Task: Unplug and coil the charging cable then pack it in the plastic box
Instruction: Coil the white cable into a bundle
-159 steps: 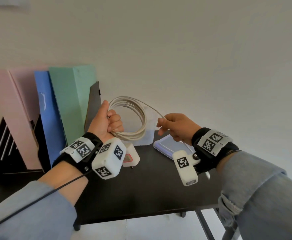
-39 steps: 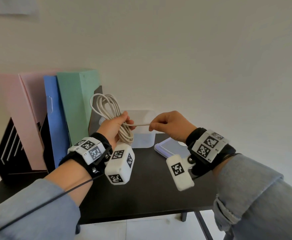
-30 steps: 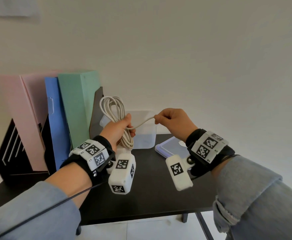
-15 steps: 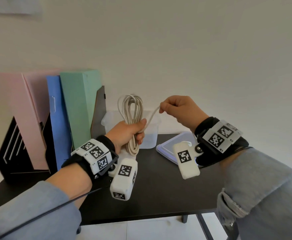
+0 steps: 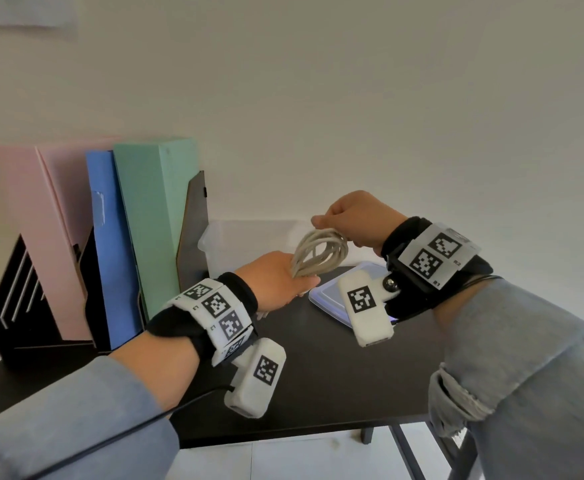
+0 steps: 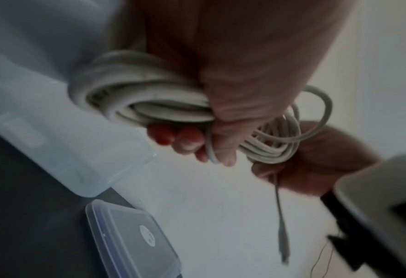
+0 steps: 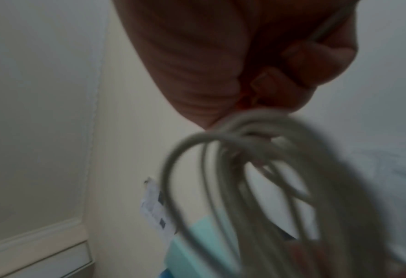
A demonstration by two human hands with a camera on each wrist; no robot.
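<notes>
The cable (image 5: 318, 254) is gathered into a coil and held in the air above the table (image 5: 318, 375), between both hands. The left hand (image 5: 276, 278) has its fingers closed round the lower end of the bundle. The right hand (image 5: 356, 220) pinches the upper end; the left wrist view shows the free tail with its plug (image 6: 283, 244) hanging below that hand. The coil's long axis runs from the left grip up and right toward the right hand.

The box (image 5: 242, 251) stands open on the table just behind the coil, against the wall, and nearer the left hand. Nothing can be made out inside it. Its lid (image 5: 328, 299) lies flat on the table below the right wrist.

Judgement: coiling is nearly finished; the loose tail remains to be secured. Packing calls for a short move forward and down into the box.
</notes>
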